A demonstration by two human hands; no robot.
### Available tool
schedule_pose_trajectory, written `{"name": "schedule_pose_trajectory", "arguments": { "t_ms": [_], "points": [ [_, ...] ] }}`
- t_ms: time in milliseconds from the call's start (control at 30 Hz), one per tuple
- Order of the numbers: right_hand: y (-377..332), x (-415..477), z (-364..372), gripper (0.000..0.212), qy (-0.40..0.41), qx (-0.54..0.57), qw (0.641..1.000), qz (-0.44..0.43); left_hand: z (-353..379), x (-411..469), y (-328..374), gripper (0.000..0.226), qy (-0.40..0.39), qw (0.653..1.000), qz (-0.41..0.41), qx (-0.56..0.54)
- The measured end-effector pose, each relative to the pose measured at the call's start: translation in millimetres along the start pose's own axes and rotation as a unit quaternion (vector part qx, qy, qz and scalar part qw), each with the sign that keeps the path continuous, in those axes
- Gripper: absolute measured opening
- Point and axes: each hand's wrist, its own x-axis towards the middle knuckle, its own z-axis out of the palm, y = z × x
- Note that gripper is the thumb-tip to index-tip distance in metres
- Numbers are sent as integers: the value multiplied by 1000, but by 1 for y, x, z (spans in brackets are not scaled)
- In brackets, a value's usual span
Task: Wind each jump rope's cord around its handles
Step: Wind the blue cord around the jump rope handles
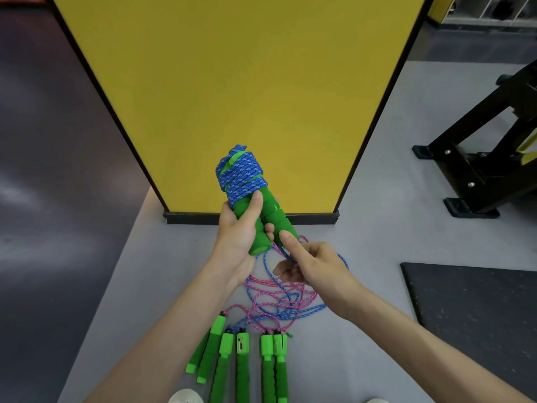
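My left hand [239, 237] grips a pair of green foam handles [271, 212] held together and tilted upward. Blue cord [239, 173] is wound in many turns around their upper half. My right hand [311, 266] is just below the handles' lower ends, index finger stretched up against one handle, other fingers curled near the loose blue strand; whether it pinches the strand I cannot tell. On the grey floor lie several more green handles [242, 365] in a row. Their pink and blue cords [279, 301] lie tangled in loops above them.
A yellow panel with a black frame [232, 82] stands upright just behind the hands. Black exercise equipment [488, 158] sits at the right. A dark rubber mat [476, 315] lies at the lower right. Dark flooring [58, 170] borders the left.
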Motion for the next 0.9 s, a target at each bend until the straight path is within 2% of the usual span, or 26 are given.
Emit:
{"name": "schedule_pose_trajectory", "arguments": {
  "t_ms": [100,200,333,433,533,600,700,767,900],
  "points": [
    [-6,-4,0,37,-8,88,992,85,1,-1,-3,33,2,999,34,28],
    [-9,-6,-3,30,-17,178,972,151,3,-2,-7,32,6,997,59,49],
    [-16,-7,-13,23,-29,310,926,215,8,-3,-10,25,0,996,74,57],
    [-17,-10,-12,30,-40,349,908,228,8,-3,-13,22,18,995,80,54],
    [-14,-13,-5,42,-59,334,914,221,7,-4,-15,21,46,993,93,50],
    [-18,-13,-8,35,-67,351,906,226,7,-6,-16,21,48,990,117,67],
    [-29,-9,-21,15,-69,427,871,234,9,-8,-16,26,25,983,148,103],
    [-29,-7,-26,11,-69,461,854,233,11,-9,-16,30,18,979,158,127],
    [-20,-8,-12,15,-82,439,869,213,11,-8,-17,28,49,976,170,127]
  ]
}}
